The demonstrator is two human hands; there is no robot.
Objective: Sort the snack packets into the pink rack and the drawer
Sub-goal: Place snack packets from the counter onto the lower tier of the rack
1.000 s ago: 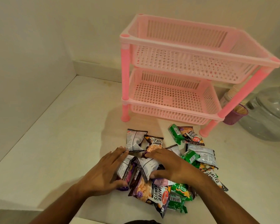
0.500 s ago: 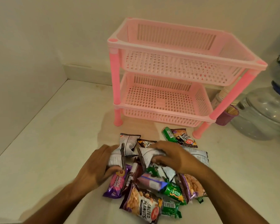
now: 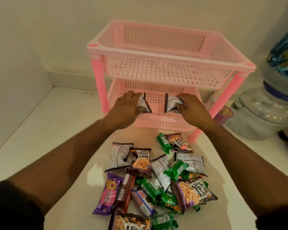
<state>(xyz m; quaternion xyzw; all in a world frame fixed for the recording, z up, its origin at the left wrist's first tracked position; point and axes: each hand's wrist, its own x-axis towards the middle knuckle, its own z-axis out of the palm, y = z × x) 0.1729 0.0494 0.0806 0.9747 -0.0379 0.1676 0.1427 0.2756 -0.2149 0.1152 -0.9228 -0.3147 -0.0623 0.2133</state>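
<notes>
A: Fingers first, pls. L hand?

B: Left hand (image 3: 125, 105) is over the front rim of the pink rack (image 3: 166, 52), lower tier. Fingers curled round a silver packet (image 3: 144, 105), black-edged, its top corner sticking up above the tier floor.

A: R hand?

B: Right hand (image 3: 189, 106) mirrors it. Fingers bunched on a second silver packet (image 3: 170, 103), crumpled in the grip. Can't tell if either packet touches the mesh yet. The two are apart, w/ bare mesh between them.

A: Rest of the snacks?

B: Heap of snack packets (image 3: 158, 178) on the bench (image 3: 40, 127), just in front of the rack, between both forearms. Salted peanuts bags, green packs, a purple Jimjam Pops packet (image 3: 107, 195) at the heap's left edge. Upper tier holds nothing.

A: Anything crowding the rack?

B: To its right: a purple cup (image 3: 223, 116) of sticks beside the rack's front-right leg, plus a big clear water jug (image 3: 259, 113). Wall behind, corner to the left.
</notes>
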